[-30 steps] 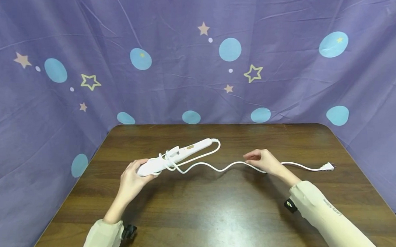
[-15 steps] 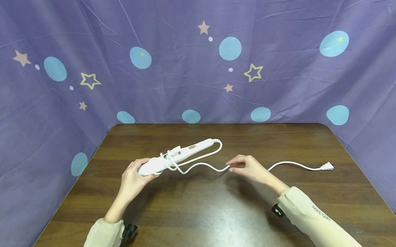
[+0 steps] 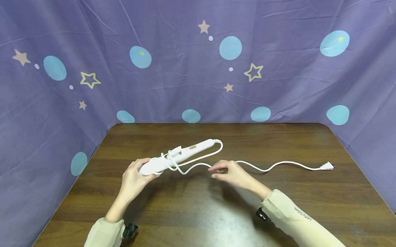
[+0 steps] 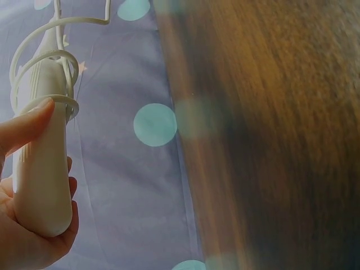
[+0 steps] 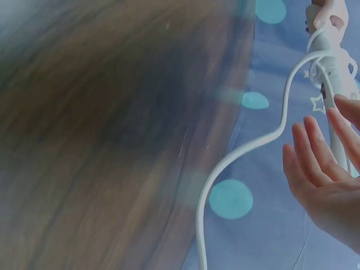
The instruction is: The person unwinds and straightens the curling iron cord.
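My left hand (image 3: 135, 176) grips the rounded wide end of a white hair styling iron (image 3: 197, 148), held above the table and pointing up to the right. The left wrist view shows the thumb lying by a loop of cord (image 4: 62, 98), with fingers behind the iron (image 4: 42, 180). Several loops of the white cord wind around the iron's middle. From them the cord (image 3: 289, 162) runs right to a white two-pin plug (image 3: 327, 166). My right hand (image 3: 237, 174) is beside the cord, thumb and fingertips apart. In the right wrist view its fingers (image 5: 306, 152) are loosely extended, away from the cord (image 5: 242, 151).
A brown wooden table (image 3: 180, 215) spreads under both hands. Behind it and at both sides hangs a purple curtain (image 3: 173, 78) with stars and blue ovals. A small black device (image 3: 130, 230) sits at the left wrist, another black device (image 3: 262, 214) at the right.
My right hand has moved left along the cord, from near the plug side toward the iron. The left hand and the iron have barely moved.
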Demonstrator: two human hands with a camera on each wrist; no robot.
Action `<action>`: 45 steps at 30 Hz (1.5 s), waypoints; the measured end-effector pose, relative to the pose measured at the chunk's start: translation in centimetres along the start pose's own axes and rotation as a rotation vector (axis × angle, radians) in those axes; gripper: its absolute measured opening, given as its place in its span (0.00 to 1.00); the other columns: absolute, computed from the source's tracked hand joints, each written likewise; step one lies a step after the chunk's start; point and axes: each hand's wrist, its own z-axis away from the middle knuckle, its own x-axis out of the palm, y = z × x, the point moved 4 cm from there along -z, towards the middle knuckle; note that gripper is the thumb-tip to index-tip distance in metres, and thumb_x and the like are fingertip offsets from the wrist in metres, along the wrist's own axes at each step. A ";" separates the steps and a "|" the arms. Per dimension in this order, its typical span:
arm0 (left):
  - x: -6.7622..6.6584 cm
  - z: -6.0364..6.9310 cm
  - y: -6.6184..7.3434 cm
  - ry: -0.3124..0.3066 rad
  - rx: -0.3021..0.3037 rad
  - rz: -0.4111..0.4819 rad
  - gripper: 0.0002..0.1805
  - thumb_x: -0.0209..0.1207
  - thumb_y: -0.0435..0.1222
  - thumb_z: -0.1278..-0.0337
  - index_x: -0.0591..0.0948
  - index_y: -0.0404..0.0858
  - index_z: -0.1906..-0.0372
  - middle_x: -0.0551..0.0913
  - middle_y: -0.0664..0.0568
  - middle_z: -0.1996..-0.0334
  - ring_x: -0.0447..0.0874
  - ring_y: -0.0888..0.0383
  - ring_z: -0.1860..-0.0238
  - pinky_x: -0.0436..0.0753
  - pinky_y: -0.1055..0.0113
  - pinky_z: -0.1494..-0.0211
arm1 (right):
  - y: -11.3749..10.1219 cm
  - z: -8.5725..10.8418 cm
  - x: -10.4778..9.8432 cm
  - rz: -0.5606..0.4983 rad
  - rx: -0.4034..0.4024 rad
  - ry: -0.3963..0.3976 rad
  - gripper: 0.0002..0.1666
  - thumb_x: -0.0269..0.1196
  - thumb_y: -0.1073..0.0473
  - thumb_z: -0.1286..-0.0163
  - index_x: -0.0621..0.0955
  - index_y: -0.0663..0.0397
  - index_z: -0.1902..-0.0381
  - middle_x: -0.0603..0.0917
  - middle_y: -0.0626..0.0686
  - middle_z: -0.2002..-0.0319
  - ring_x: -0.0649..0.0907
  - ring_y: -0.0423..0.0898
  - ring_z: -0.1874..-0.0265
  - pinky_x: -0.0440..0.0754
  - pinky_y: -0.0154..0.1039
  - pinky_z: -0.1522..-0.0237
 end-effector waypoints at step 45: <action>0.5 -0.1 0.7 -0.021 0.027 -0.011 0.28 0.73 0.30 0.85 0.80 0.33 0.63 0.80 0.47 0.71 0.73 0.52 0.70 0.68 0.57 0.68 | -1.8 -2.9 6.1 -0.035 -0.053 0.021 0.16 0.62 0.63 0.45 0.79 0.60 0.57 0.83 0.52 0.59 0.78 0.45 0.55 0.70 0.34 0.50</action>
